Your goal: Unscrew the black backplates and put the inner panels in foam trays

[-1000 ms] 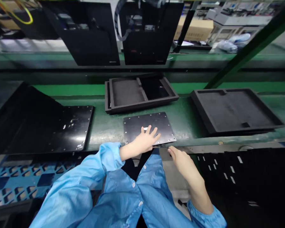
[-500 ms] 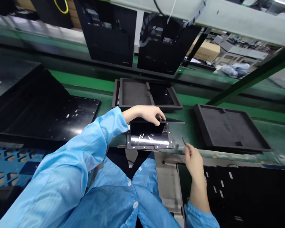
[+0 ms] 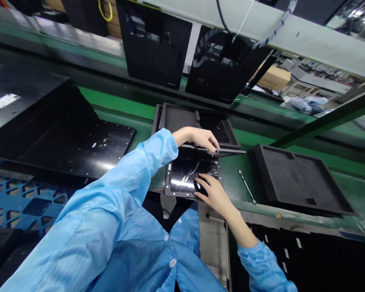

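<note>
At the bench's near edge, a raised plate is pinched by the left hand, the screen unit touched by the spread right hand. Opening seems underway; steadying is called for.

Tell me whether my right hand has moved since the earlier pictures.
Yes: judged against the dark tray on the right, your right hand has shifted left, away from it, over the dark screen.
</note>
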Available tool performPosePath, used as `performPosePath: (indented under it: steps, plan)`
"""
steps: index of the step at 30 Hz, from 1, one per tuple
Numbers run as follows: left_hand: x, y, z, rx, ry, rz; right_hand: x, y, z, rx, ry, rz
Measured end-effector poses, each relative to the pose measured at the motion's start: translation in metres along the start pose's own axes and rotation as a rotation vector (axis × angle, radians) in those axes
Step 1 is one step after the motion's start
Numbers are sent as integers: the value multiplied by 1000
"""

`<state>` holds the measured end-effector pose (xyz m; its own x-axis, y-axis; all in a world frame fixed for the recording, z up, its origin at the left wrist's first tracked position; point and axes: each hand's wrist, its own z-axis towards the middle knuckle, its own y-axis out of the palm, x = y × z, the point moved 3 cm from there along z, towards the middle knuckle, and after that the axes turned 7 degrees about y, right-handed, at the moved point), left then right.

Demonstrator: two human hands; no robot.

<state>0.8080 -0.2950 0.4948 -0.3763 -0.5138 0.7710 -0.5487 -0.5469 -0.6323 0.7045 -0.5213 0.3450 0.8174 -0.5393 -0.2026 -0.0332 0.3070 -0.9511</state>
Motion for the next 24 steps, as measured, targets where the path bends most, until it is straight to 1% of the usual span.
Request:
performPosePath:
  steps: [2, 4, 6, 7, 8, 10, 13, 16, 18, 19, 20, 22, 24]
  plan:
    - [-2, -6, 2, 13, -20, -30, 0, -5, 5, 9, -134, -103]
    - [-5, -10, 5, 36, -36, -64, -1, -12, 4, 49, -327, -199]
    - [-8, -13, 7, 57, -50, -88, -1, -20, 0, 126, -487, -258]
    - [-10, -15, 8, 63, -57, -96, 0, -24, -1, 168, -522, -272]
    - [-11, -16, 9, 68, -65, -102, 3, -28, -1, 206, -523, -282]
    - [-12, -18, 11, 65, -87, -109, 10, -35, 5, 257, -458, -303]
    - [-13, -21, 11, 70, -117, -117, 16, -46, 19, 266, -372, -327]
    - [-11, -22, 10, 75, -114, -112, 14, -69, 23, 292, -329, -262]
    - [-9, -22, 11, 70, -89, -81, 14, -93, 8, 310, -247, -143]
    - [-7, -21, 10, 64, -66, -61, 16, -106, -5, 305, -177, -62]
    - [-5, -18, 10, 53, -36, -38, 20, -118, -22, 301, -78, 30]
    - [3, -6, 5, 21, 36, 14, 35, -138, -62, 334, 204, 209]
    - [13, 17, -4, 17, 109, 104, 59, -153, -106, 525, 586, 380]
